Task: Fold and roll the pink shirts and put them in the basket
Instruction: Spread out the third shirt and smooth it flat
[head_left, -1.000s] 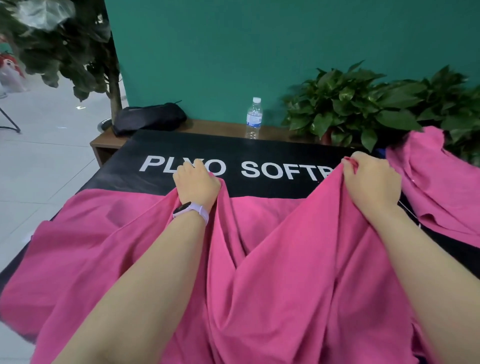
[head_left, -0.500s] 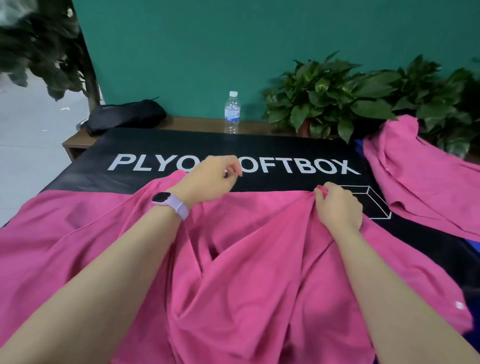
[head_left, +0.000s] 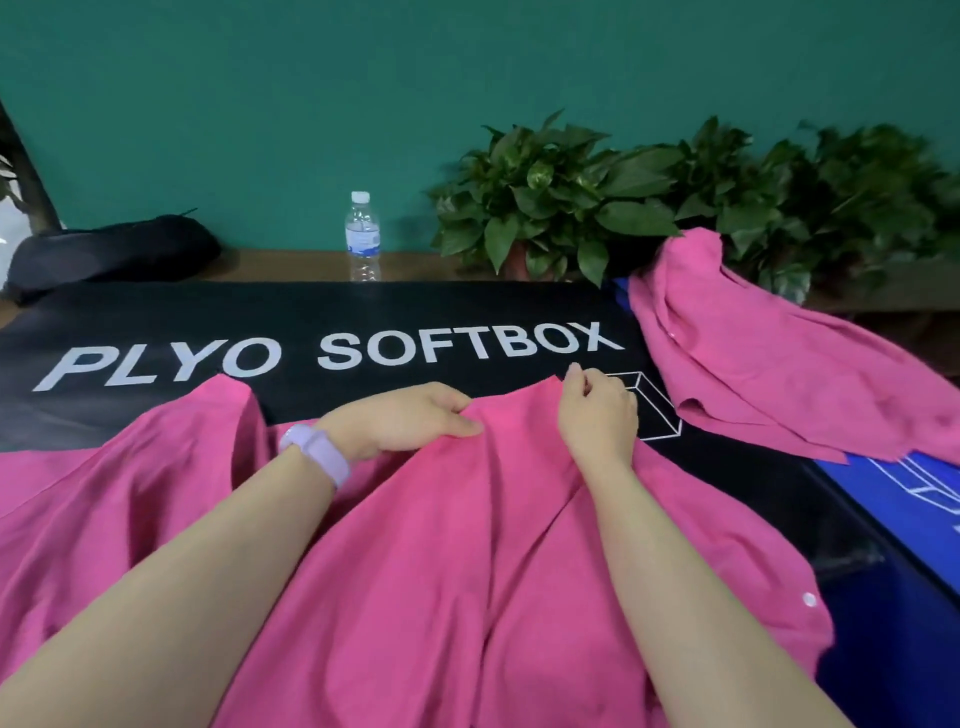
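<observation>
Two pink shirts are on the tabletop (head_left: 156, 317), which has a black cover with white letters. The big shirt (head_left: 441, 545) lies spread out in front of the person. It runs from the near edge up toward the letters, and its far edge sits just under them. One white button (head_left: 809, 599) shows on its right side. The second shirt (head_left: 753, 364) lies crumpled at the right, apart from the first one, and its top touches the plants (head_left: 597, 197).

Two hands are at the far edge of the big shirt. The left hand (head_left: 400, 415) wears one pale watch (head_left: 317, 457), and its grip pinches a fold of the cloth. The right hand (head_left: 597, 410) pinches the cloth edge too.

One water bottle (head_left: 363, 236) stands upright behind the cover. One black bag (head_left: 114, 254) lies at the far left.
</observation>
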